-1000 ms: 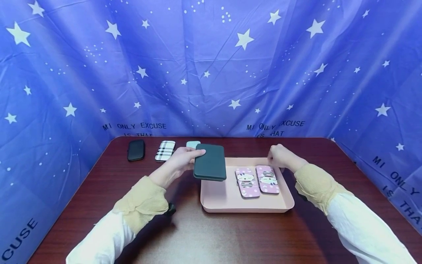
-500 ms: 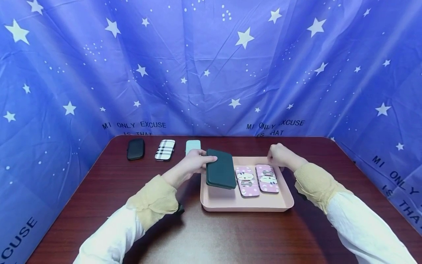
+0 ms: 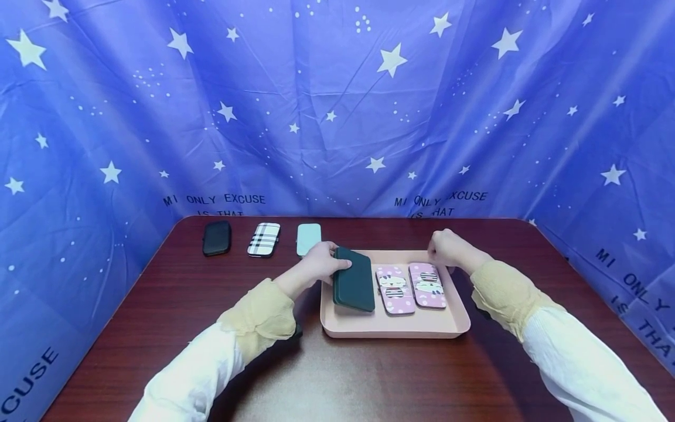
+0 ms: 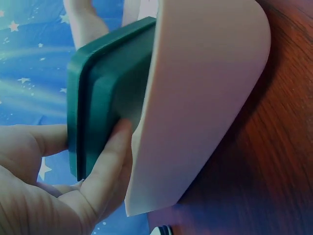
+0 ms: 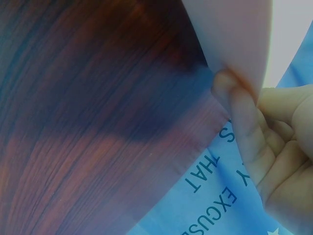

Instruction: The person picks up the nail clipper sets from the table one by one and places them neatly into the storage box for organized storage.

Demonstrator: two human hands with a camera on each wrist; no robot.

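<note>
Here the dark green case (image 3: 354, 285) is gripped at its far end by the left hand (image 3: 319, 265), its long axis running near to far inside the pink tray (image 3: 390, 329). The tray's far right rim is pinched by the right hand (image 3: 447, 248)

Staged booth: starry backdrop (image 3: 337, 105), table (image 3: 337, 375)

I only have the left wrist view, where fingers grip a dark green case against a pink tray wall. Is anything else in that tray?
Observer: Yes. Two pink cartoon-print cases lie side by side in the shallow pink plastic tray, right of the dark green rectangular case.
Operator: Where is the other hand?
Observer: The right hand is at the tray's far right corner, pinching its rim.
Operator: Anything left on the table?
Observer: Three cases in a row at the dark wooden table's far left edge: a black case, a plaid case, a mint case.
</note>
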